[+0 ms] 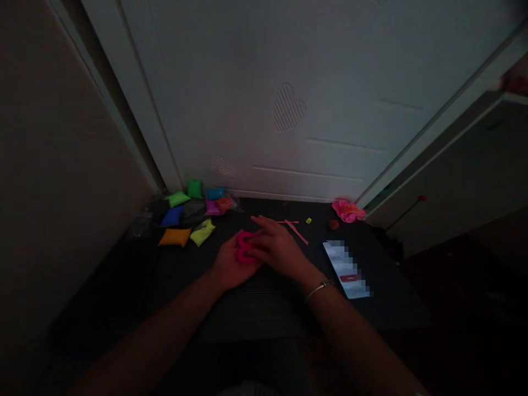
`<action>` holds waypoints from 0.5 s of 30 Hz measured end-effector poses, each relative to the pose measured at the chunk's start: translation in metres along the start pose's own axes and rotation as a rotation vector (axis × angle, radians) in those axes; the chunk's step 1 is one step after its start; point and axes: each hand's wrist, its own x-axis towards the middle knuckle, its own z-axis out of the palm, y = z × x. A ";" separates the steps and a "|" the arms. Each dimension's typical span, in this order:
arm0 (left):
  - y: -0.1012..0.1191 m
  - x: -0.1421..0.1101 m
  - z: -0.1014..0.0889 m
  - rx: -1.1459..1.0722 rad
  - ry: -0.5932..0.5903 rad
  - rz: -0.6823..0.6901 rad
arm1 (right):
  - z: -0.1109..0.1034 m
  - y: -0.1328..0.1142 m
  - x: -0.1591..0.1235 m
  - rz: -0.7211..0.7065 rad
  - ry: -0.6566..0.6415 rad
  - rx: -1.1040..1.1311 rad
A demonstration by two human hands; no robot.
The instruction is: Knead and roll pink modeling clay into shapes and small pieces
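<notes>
A piece of bright pink modelling clay [244, 254] with rounded, curved lobes rests in the palm of my left hand [228, 267], over the middle of the table. From the right, my right hand [280, 246] reaches across it, fingers bent over the clay and touching it. Those fingers cover part of the piece, and the fingers of my left hand are mostly hidden beneath. Just beyond my right hand lie thin pink strips [297, 233] and a small yellow bit [308, 220].
Soft packets in several colours, among them an orange packet [175, 237] and a yellow packet [202, 232], lie at the left back. On the right are a lit phone [344, 264], a brown ball [333, 225] and a pink ruffled piece [348, 210]. A white panel [247, 110] rises behind the table.
</notes>
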 end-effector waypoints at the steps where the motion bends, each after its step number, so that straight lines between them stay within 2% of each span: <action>1: 0.000 0.000 0.000 0.000 0.009 0.000 | -0.001 -0.001 0.000 -0.006 -0.003 -0.014; 8: 0.001 0.000 0.001 -0.046 0.008 0.012 | -0.003 -0.008 0.005 -0.003 0.004 -0.013; 11: 0.001 0.000 0.001 -0.087 0.032 -0.011 | -0.002 -0.012 0.007 -0.035 -0.023 -0.003; 15: 0.003 0.000 0.000 -0.065 0.070 0.023 | -0.003 -0.016 0.009 -0.019 -0.050 -0.027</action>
